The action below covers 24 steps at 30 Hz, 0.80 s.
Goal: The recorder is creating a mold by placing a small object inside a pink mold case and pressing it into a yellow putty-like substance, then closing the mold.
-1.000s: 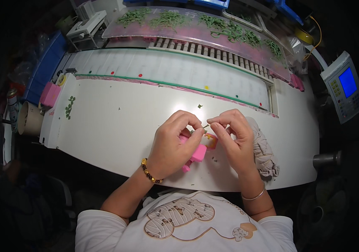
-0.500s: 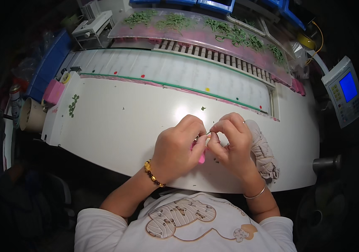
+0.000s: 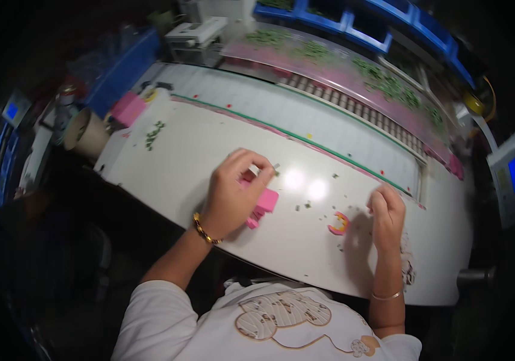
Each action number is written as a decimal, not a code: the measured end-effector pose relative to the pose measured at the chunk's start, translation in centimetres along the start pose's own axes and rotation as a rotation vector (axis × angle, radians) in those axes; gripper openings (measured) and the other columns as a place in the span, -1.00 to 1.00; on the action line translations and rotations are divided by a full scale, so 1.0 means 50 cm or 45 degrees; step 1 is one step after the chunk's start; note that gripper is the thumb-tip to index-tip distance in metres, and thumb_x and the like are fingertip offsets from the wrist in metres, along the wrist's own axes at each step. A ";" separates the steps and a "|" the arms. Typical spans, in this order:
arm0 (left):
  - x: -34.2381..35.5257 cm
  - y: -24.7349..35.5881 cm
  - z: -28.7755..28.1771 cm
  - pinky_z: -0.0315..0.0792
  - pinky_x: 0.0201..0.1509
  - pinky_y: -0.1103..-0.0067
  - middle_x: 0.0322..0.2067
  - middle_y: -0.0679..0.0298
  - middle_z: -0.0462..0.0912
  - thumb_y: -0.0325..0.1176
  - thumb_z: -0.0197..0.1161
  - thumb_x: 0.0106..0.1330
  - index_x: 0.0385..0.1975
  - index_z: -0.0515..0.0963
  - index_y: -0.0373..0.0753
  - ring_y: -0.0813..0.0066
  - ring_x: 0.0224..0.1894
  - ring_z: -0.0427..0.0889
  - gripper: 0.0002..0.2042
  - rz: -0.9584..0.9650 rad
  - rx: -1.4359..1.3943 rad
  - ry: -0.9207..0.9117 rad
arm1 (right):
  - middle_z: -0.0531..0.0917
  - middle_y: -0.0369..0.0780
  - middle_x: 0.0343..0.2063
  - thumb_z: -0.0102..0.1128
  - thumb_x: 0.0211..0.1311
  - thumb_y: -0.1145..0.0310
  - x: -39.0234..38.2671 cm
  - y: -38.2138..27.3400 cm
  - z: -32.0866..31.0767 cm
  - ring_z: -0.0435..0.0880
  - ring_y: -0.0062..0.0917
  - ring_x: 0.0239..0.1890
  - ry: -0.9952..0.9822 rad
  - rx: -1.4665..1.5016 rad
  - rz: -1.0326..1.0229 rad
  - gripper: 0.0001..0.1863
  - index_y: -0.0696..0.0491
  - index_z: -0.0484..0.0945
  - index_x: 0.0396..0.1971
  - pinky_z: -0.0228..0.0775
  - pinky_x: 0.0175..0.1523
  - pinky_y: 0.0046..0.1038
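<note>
L hand (image 3: 231, 194) wrapped round pink block (image 3: 267, 201), long axis part hidden, can't tell; R hand (image 3: 388, 215) well apart, fingers curled, can't tell if holding; pink/yel. arc (image 3: 344, 224) on tbl (image 3: 185, 162) btwn, L of R hand, nearer it

Pink block (image 3: 267, 200), squarish, partly hidden, nearer the desk's (image 3: 179, 156) front edge than its back. C-piece (image 3: 346, 223), pink outside, yellow inside, opening toward the left end, right of block.
</note>
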<state>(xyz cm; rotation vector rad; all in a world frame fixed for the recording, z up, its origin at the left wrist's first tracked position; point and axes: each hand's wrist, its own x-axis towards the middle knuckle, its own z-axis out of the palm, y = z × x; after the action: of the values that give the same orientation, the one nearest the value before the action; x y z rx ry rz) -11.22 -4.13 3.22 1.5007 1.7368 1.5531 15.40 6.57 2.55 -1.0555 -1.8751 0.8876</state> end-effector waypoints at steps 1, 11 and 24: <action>0.008 -0.005 -0.041 0.44 -0.29 0.70 -0.35 0.31 0.55 -0.58 0.23 0.21 -0.38 0.53 -0.35 0.64 -0.37 0.54 -0.96 -0.007 0.006 0.100 | 0.37 -0.23 -0.60 0.01 0.15 0.55 -0.005 -0.009 -0.002 0.32 -0.53 -0.55 0.007 -0.156 -0.070 -0.86 0.20 0.36 -0.58 0.22 -0.40 -0.46; 0.100 -0.084 -0.648 0.46 -0.42 0.70 -0.44 0.31 0.66 -0.31 0.29 0.24 -0.36 0.65 -0.33 0.61 -0.48 0.62 -0.81 0.146 1.044 0.865 | 0.55 -0.18 -0.46 0.19 0.15 0.55 -0.032 -0.007 -0.042 0.50 -0.39 -0.40 0.072 -0.697 -0.382 -0.95 0.20 0.58 -0.40 0.33 -0.29 -0.43; 0.102 0.008 -0.259 0.47 -0.41 0.70 -0.35 0.30 0.61 -0.20 0.15 0.38 -0.16 0.61 -0.33 0.60 -0.46 0.58 -0.70 -0.325 -0.566 0.347 | 0.59 -0.15 -0.40 0.25 0.01 0.71 -0.059 -0.074 -0.001 0.58 -0.44 -0.36 0.072 -0.341 -0.516 -0.74 0.17 0.63 -0.26 0.44 -0.27 -0.50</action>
<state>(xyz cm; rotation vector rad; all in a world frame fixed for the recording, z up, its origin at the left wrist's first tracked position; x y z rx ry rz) -23.44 -6.05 9.60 0.8529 1.5047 1.9073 15.20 2.47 4.84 -0.7966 -2.0975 0.3774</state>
